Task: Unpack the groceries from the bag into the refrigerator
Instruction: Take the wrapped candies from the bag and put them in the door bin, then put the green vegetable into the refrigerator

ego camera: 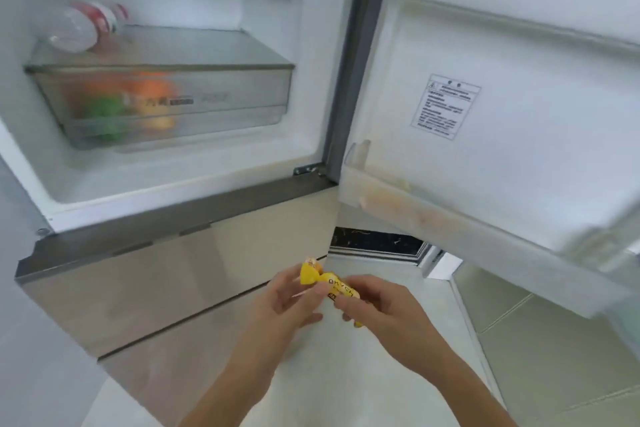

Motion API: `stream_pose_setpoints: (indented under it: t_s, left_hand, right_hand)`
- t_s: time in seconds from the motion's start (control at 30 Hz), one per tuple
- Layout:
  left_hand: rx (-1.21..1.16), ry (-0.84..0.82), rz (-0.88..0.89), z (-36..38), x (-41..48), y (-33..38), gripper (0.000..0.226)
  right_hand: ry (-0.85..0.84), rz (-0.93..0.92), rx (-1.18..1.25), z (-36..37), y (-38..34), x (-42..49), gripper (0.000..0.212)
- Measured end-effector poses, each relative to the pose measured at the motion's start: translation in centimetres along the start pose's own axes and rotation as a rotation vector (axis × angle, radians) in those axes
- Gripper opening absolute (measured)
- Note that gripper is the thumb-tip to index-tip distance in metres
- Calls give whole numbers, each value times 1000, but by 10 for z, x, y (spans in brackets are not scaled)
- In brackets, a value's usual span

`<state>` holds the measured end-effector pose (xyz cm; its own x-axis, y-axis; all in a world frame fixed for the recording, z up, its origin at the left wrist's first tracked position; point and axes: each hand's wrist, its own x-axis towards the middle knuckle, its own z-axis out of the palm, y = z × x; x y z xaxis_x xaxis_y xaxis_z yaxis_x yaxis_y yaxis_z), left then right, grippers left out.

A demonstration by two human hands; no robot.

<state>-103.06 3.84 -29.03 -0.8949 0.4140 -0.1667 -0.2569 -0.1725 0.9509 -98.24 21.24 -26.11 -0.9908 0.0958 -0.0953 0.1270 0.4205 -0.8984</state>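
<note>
A small yellow snack packet (323,279) with black lettering is held low in the middle of the view, in front of the refrigerator's lower drawers. My left hand (284,302) pinches its left end and my right hand (377,305) grips its right end. The refrigerator (194,184) stands open above and to the left. Its clear crisper drawer (214,97) holds orange, green and yellow produce. A clear bottle with a red and white label (81,26) lies on the shelf above the drawer. The grocery bag is not in view.
The open refrigerator door (519,97) swings out on the right, with a door bin (433,215) at its bottom edge just above my right hand. Closed beige lower drawers (156,281) sit below the open compartment. Pale floor tiles lie underneath.
</note>
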Motion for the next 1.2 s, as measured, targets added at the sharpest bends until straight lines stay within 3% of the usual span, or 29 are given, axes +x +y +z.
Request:
stream_pose_setpoints:
  t_s: [0.13, 0.33, 0.53, 0.83, 0.93, 1.03, 1.1, 1.2]
  left_hand:
    - [-16, 12, -11, 39, 37, 28, 27]
    - [145, -28, 84, 65, 71, 61, 20]
    - [288, -66, 97, 68, 89, 80, 19]
    - [363, 3, 79, 32, 97, 79, 17]
    - [410, 17, 70, 14, 92, 79, 16]
    - [477, 42, 37, -14, 79, 80, 16]
    - [515, 79, -15, -41, 65, 73, 16]
    - [577, 156, -128, -90, 35, 50, 17]
  right_hand:
    - [224, -76, -104, -82, -35, -1, 14]
    - [405, -66, -309, -158, -76, 13, 14]
    - [211, 266, -779, -194, -59, 75, 26]
    - [113, 321, -889, -178, -43, 101, 41]
    - [191, 196, -810, -169, -58, 101, 42]
    - [257, -186, -737, -133, -88, 102, 21]
    - [177, -371, -699, -86, -111, 101, 18]
    - [-91, -422, -709, -4, -117, 108, 17]
